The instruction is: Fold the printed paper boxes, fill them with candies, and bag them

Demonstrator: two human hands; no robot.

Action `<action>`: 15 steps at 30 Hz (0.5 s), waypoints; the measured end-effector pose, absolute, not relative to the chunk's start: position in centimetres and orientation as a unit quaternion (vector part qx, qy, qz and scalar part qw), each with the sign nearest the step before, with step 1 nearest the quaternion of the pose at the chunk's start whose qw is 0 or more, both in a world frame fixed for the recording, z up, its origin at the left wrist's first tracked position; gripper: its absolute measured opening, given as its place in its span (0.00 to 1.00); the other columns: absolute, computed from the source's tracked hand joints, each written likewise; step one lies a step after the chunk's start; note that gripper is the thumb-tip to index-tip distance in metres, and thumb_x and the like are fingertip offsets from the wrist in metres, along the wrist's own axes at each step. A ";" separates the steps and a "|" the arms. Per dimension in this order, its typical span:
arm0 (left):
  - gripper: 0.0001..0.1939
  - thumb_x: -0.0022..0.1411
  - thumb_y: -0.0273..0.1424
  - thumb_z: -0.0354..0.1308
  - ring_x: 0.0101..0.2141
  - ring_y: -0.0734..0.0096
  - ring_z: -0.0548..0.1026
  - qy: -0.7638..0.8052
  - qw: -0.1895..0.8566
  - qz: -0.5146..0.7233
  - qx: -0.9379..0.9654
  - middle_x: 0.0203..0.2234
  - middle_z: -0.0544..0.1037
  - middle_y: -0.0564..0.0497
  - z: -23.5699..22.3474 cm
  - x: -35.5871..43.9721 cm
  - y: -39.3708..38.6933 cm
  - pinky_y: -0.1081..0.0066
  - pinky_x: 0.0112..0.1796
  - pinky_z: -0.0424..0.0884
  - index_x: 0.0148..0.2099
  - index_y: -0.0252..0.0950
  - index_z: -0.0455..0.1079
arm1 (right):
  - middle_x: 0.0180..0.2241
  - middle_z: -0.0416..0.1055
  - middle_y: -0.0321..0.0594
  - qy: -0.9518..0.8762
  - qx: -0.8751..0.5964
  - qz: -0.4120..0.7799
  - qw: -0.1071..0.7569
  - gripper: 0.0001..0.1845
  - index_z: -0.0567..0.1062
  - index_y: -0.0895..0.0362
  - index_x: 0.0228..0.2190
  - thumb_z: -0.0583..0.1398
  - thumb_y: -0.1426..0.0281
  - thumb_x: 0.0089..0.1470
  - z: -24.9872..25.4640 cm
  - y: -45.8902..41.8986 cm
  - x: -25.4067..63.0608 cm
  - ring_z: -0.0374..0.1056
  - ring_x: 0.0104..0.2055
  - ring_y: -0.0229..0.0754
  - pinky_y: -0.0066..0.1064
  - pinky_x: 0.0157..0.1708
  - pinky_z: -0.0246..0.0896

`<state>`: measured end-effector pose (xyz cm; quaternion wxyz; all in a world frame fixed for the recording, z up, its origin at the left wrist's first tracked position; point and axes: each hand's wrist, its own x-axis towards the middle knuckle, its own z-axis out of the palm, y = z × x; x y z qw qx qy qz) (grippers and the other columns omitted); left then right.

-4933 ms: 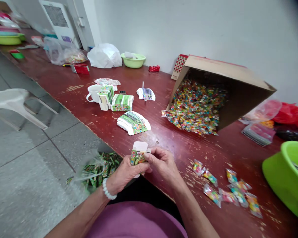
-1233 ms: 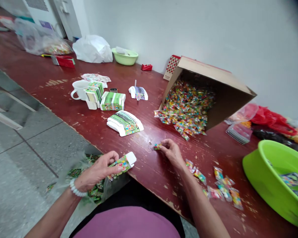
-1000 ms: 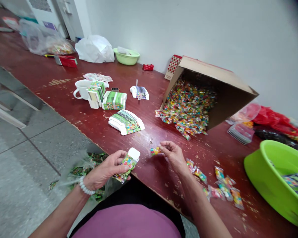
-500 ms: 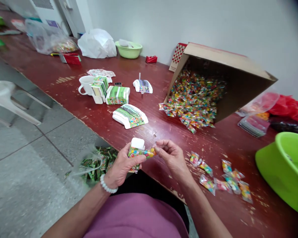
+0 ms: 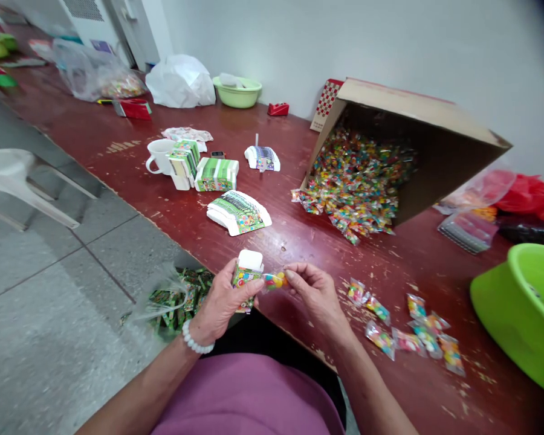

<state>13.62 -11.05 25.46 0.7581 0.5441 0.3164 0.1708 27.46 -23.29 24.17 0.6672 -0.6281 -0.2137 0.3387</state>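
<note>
My left hand (image 5: 224,302) is wrapped round a small printed candy box (image 5: 246,277), whose white top flap stands up. Between the thumb and fingers of my right hand (image 5: 315,293) is one end of a clear candy packet (image 5: 275,281) with yellow, red and blue sweets. The packet's other end is close to my left thumb, beside the box; I cannot tell whether they touch. Several loose candy packets (image 5: 408,339) lie to the right of my right hand. Beyond my hands rests a fanned stack of flat printed cartons (image 5: 240,212).
A tipped cardboard box (image 5: 457,130) spills candy packets onto the red table (image 5: 181,217). On the right stands a green basin (image 5: 494,296). Bundled cartons (image 5: 216,175) sit by a white mug (image 5: 161,156). Below the table edge is a plastic bag (image 5: 181,296) of green packages.
The candy packet has moved from across the front of the box to its right side, my right hand still pinching its end. The box now shows more of its printed face.
</note>
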 end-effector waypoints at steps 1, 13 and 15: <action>0.22 0.54 0.38 0.69 0.23 0.78 0.71 0.309 0.756 0.166 0.553 0.29 0.76 0.55 25.5 13.5 -10.8 0.76 0.25 0.69 0.47 0.36 0.66 | 0.26 0.73 0.34 -0.214 -0.630 0.326 0.672 0.12 0.79 0.57 0.31 0.67 0.60 0.52 24.4 -23.2 27.6 0.63 0.26 0.34 0.26 0.28 0.58; 0.23 0.54 0.36 0.69 0.22 0.77 0.72 0.267 0.770 0.019 0.580 0.32 0.79 0.50 26.0 12.8 -10.8 0.77 0.24 0.65 0.50 0.35 0.71 | 0.30 0.77 0.38 -0.320 -0.664 0.282 0.614 0.08 0.80 0.54 0.33 0.65 0.63 0.54 25.3 -22.6 27.6 0.70 0.33 0.41 0.32 0.35 0.64; 0.24 0.54 0.36 0.69 0.21 0.78 0.71 0.255 0.782 0.014 0.569 0.31 0.78 0.50 26.0 12.9 -11.0 0.77 0.23 0.65 0.50 0.34 0.70 | 0.31 0.76 0.38 -0.359 -0.676 0.271 0.584 0.06 0.81 0.54 0.32 0.65 0.64 0.55 25.4 -22.6 27.4 0.70 0.34 0.42 0.32 0.37 0.63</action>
